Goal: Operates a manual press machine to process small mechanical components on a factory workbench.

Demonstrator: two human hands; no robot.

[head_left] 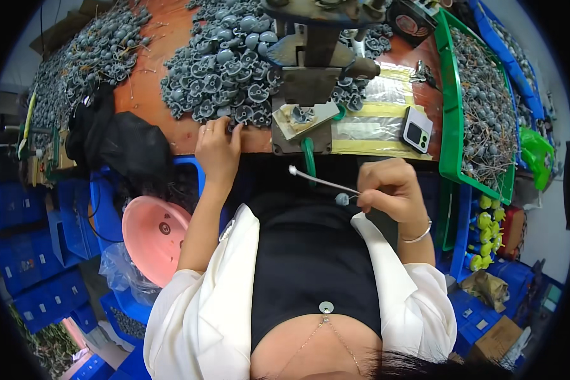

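My left hand (218, 149) rests at the table's front edge, its fingertips against the near edge of a pile of grey plastic half-round shells (234, 69). Thumb and fingers are apart there; whether a shell lies between them is hard to see. In front of my body my right hand (392, 187) is closed in a pinch on a thin pale rod (323, 182) with a small white tip. A small grey piece (342, 199) on a short bent wire hangs by the same fingers. Between the hands stands a metal press (310, 82), with a grey part (303, 115) on its pale block.
A phone (417, 130) lies on the taped right side of the table. Beyond it stands a green crate (451, 126) full of grey parts with wires. More such parts (101, 54) heap at the far left. A pink basin (152, 234) sits below my left arm.
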